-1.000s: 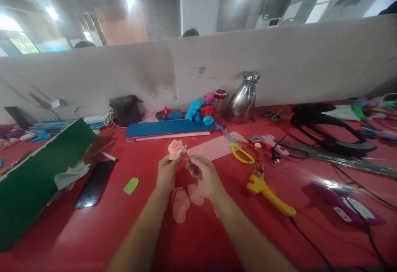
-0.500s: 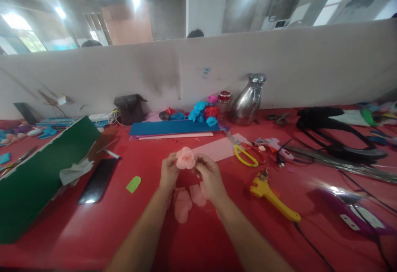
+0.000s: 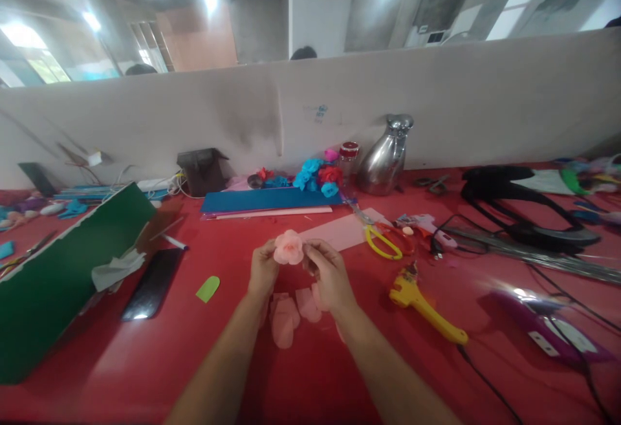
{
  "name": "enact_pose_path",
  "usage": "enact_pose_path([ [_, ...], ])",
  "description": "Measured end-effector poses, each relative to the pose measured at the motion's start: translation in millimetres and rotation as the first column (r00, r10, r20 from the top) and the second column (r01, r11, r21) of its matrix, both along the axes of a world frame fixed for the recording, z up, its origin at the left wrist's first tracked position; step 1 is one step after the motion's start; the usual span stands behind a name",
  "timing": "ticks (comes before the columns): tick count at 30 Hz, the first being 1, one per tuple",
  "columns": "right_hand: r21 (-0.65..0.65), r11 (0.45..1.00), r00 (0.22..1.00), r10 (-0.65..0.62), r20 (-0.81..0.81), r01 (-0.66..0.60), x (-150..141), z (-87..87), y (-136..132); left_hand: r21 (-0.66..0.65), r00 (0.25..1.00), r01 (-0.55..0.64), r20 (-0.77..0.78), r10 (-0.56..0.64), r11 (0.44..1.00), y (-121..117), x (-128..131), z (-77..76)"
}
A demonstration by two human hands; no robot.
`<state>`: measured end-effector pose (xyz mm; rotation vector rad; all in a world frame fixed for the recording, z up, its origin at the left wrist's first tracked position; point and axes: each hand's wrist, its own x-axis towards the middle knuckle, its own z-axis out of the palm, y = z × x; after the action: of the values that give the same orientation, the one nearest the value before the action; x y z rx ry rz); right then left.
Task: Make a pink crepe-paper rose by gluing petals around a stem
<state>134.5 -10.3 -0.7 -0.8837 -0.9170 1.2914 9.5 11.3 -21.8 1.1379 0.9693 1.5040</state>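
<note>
A pink paper flower (image 3: 288,248) with rounded, layered petals is held up over the table between both hands. My left hand (image 3: 262,270) grips it from the left, fingers closed behind the petals. My right hand (image 3: 330,273) pinches at its right edge with thumb and forefinger. Below the wrists lie several loose pink petal pieces (image 3: 283,325), partly hidden by my hands. Behind the flower, a flat pink paper strip (image 3: 334,229) reaches right, under the yellow-and-red-handled scissors (image 3: 383,242).
A yellow glue gun (image 3: 424,308) with a cord lies right, beside a purple power strip (image 3: 548,334). Left are a green cut piece (image 3: 208,288), a phone (image 3: 152,284) and a green board (image 3: 72,283). Blue and red flowers (image 3: 315,176) and a steel jug (image 3: 387,160) stand behind.
The flower has tipped slightly, and my right fingers have shifted along its right edge. The whole view has moved a little.
</note>
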Motion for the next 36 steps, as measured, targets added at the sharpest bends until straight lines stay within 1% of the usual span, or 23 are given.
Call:
enact_pose_path([
  [3, 0.028, 0.999, 1.0, -0.023, -0.017, 0.024, 0, -1.0, 1, 0.004, 0.998, 0.066, 0.016, -0.066, 0.998, 1, 0, -2.4],
  [7, 0.044, 0.997, 0.998, -0.056, -0.042, 0.058, 2, -2.2, 1, -0.016, 0.998, 0.044, 0.05, -0.043, 0.999, 1, 1, -7.3],
  [11, 0.038, 0.996, 0.997, -0.077, -0.023, 0.078, 2, -1.6, 2, -0.048, 0.998, 0.025, 0.066, -0.021, 0.999, 2, 2, -7.5],
  [13, 0.031, 0.997, 0.997, -0.073, -0.025, 0.074, 2, -2.0, 2, -0.085, 0.994, 0.029, 0.111, -0.02, 0.996, 3, 3, -6.4],
  [17, -0.006, 0.996, 0.996, -0.09, -0.008, 0.09, 3, -5.4, 4, -0.173, 0.966, 0.032, 0.26, 0.015, 0.984, 6, 4, -6.0],
  [20, -0.016, 0.995, 0.995, -0.098, 0.006, 0.098, 3, -7.5, 6, -0.21, 0.941, 0.068, 0.338, 0.007, 0.975, 7, 4, -5.3],
  [23, -0.023, 0.995, 0.995, -0.099, 0.005, 0.099, 4, -8.1, 6, -0.201, 0.926, 0.101, 0.378, -0.018, 0.974, 5, 4, -1.5],
  [25, -0.041, 0.994, 0.995, -0.096, 0.018, 0.097, 3, -8.1, 6, -0.19, 0.919, 0.13, 0.392, -0.047, 0.973, 3, 4, 1.2],
  [28, -0.072, 0.993, 0.993, -0.09, 0.081, 0.096, 1, -7.7, 6, -0.199, 0.913, 0.163, 0.401, -0.071, 0.966, 1, 4, 3.1],
  [33, -0.066, 0.995, 0.986, -0.066, 0.156, 0.077, -3, -5.4, 5, -0.233, 0.912, 0.155, 0.407, -0.048, 0.96, 2, 4, 4.8],
  [34, -0.066, 0.995, 0.985, -0.059, 0.164, 0.07, -4, -5.3, 5, -0.241, 0.906, 0.167, 0.42, -0.052, 0.956, 1, 4, 5.6],
  [36, -0.065, 0.996, 0.985, -0.051, 0.165, 0.063, -4, -6.0, 6, -0.252, 0.877, 0.236, 0.471, -0.094, 0.938, 0, 4, 7.1],
])
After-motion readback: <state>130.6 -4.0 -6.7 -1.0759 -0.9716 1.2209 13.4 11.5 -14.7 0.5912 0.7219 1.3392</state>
